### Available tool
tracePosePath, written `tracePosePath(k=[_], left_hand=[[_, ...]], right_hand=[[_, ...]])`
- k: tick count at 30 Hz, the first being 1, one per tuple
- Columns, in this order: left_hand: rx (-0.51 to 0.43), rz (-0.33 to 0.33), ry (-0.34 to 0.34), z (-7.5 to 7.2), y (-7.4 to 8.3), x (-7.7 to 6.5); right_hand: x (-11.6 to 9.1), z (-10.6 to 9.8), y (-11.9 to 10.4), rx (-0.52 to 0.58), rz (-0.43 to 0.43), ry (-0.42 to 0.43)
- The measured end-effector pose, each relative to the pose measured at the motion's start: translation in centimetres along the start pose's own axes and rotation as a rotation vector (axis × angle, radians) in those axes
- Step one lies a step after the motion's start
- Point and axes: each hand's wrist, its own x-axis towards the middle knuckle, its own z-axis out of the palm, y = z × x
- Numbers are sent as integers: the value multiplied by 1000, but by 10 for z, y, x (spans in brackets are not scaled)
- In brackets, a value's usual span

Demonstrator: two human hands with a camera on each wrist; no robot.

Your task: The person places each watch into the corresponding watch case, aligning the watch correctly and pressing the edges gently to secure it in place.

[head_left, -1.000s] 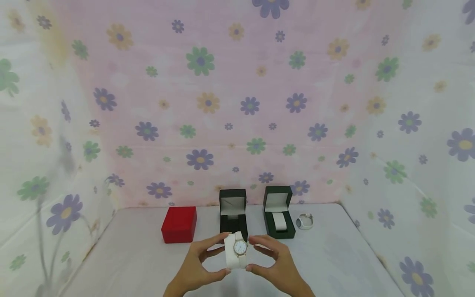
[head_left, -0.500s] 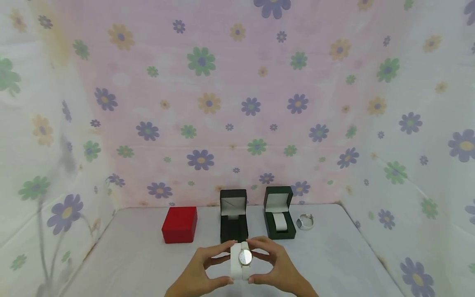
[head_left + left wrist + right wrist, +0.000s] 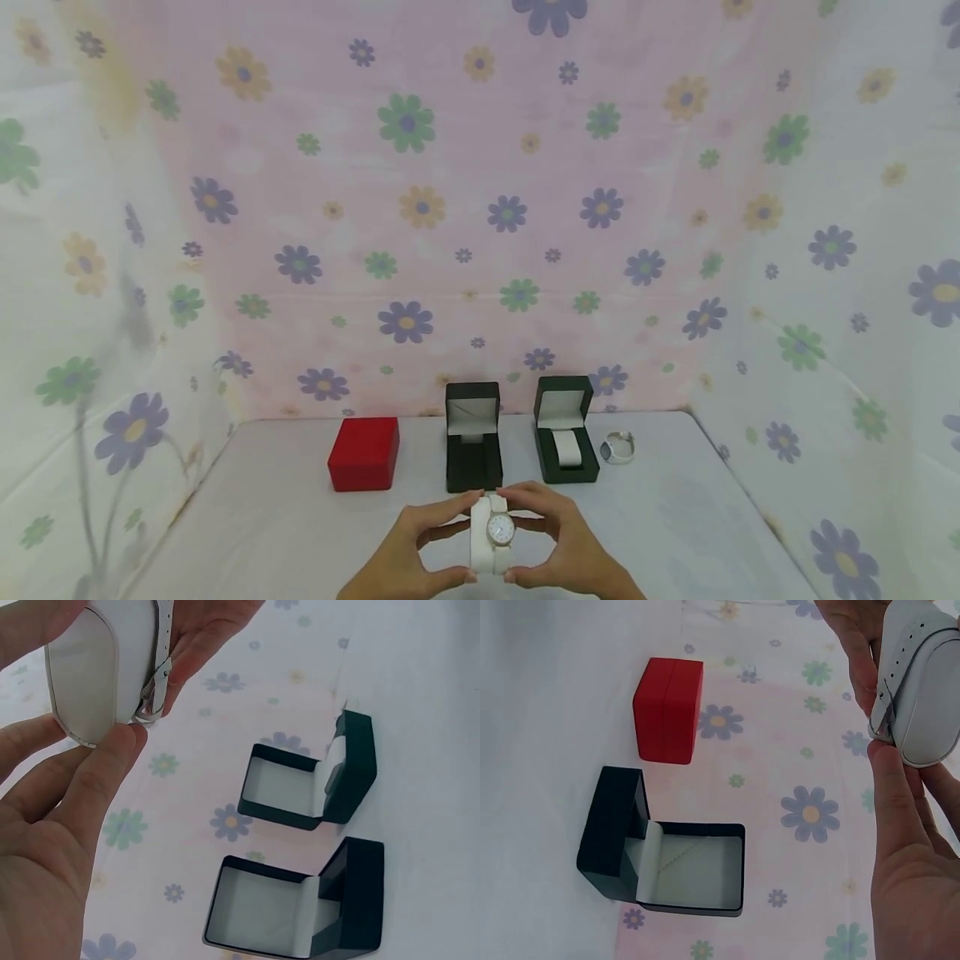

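Note:
Both hands hold a white watch cushion (image 3: 481, 537) upright in front of the person, low in the head view. A wristwatch (image 3: 500, 528) with a white strap and round pale dial is wrapped around its right part. From the left, the left hand (image 3: 420, 550) pinches the cushion between thumb and fingers. The right hand (image 3: 562, 542) pinches it from the watch side. In the left wrist view, the cushion's flat oval end (image 3: 82, 675) faces the camera, and the strap (image 3: 160, 682) is buckled on the side away from the dial.
A closed red box (image 3: 363, 454) stands at left on the white table (image 3: 262, 533). An open dark box (image 3: 473, 462) sits behind the hands. Right of it is an open green box (image 3: 567, 471) with a white cushion (image 3: 566, 447) inside, then another white watch (image 3: 618, 447).
Both hands have brought the cushion and watch slightly to the right and down, nearer the person. The right hand's fingers have closed in against the cushion. Boxes have stayed put.

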Motion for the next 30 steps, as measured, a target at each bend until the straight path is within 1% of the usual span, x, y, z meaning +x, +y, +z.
tracePosePath(k=[3,5,8,12,14,17,19,21,22,24,26,28,30], left_hand=[[-13,-35,0,2,0,-2],[-17,-37,-5,3,-1,-2],[4,6,-18,4,-2,-2],[76,90,-35,6,-5,0],[99,104,-28,8,-5,1],[100,90,8,13,-4,3],[111,90,54,16,-4,5],[134,118,97,17,-6,9],[153,143,116,17,-7,11],[171,162,145,18,-7,15],[179,180,158,17,-6,19],[173,186,157,16,-5,22],[157,185,159,14,-2,25]], right_hand=[[-1,0,1,-11,-21,-9],[-1,0,1,-24,-29,-4],[-2,1,2,-46,-49,10],[-5,3,4,-78,-43,38],[-6,2,4,-86,-44,40],[-6,-1,5,-91,-73,35],[-5,-4,3,-108,-98,34],[-2,-5,1,-131,-130,40],[0,-7,0,-143,-146,44],[4,-9,-3,-160,-161,55],[9,-12,-5,-168,-189,64],[13,-14,-8,-164,-202,69],[17,-16,-10,-154,-201,70]])
